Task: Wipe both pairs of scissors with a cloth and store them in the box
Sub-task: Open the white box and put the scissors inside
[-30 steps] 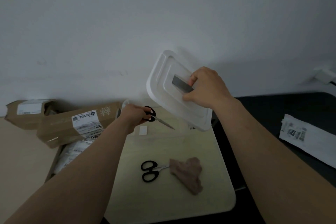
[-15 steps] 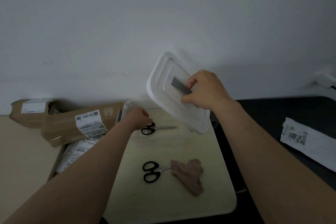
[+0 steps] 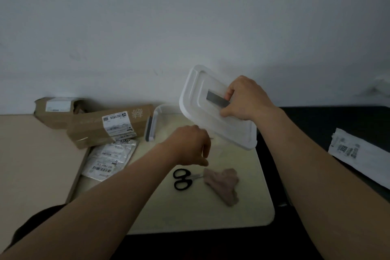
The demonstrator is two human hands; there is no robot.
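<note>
Right hand [image 3: 247, 99]: fingers curled round handle of white plastic lid [image 3: 194, 95].
Left hand [image 3: 190, 145]: lid's seven o'clock, over clear plastic box [image 3: 157, 112]; fingers unclear.

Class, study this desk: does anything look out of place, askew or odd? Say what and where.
Nothing is spilled or broken. The lid is off the box, held tilted in the air by the right hand. The cloth lies crumpled over the blade tips of the scissors on the mat.

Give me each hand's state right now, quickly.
Left hand: above the box, palm hidden; open or holding cannot be told.
Right hand: grips the lid by its grey handle.
</note>
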